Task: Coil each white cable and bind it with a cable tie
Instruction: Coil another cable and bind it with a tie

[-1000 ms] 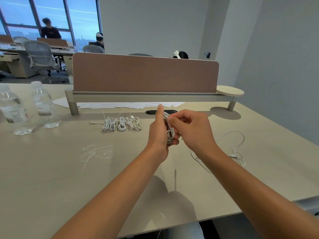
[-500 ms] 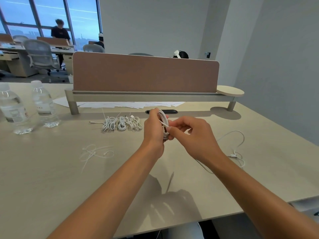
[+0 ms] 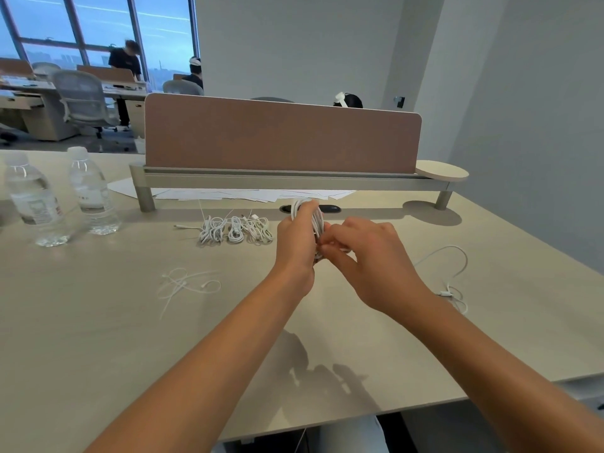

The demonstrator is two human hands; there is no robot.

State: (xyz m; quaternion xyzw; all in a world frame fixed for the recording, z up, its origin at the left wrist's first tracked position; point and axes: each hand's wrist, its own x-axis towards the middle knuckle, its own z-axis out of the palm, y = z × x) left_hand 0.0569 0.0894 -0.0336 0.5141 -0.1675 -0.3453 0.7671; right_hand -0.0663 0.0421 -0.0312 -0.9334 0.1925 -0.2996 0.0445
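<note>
My left hand (image 3: 295,238) grips a coiled white cable (image 3: 316,217) held upright above the middle of the desk. My right hand (image 3: 366,253) pinches at the coil's lower part, fingertips against the left hand; what it pinches is hidden between the fingers. A row of several bound white cable coils (image 3: 235,228) lies behind and to the left. Loose white cable ties (image 3: 186,284) lie on the desk at the left. An uncoiled white cable (image 3: 452,273) lies at the right.
Two water bottles (image 3: 62,194) stand at the far left. A brown desk divider (image 3: 281,138) on a raised shelf runs across the back, with papers (image 3: 248,193) under it. A dark cable port (image 3: 330,209) sits behind my hands. The desk's front edge (image 3: 359,420) is near.
Both hands have moved slightly up and away with the coil. The trailing cable that hung below the hands has been drawn up into the coil.
</note>
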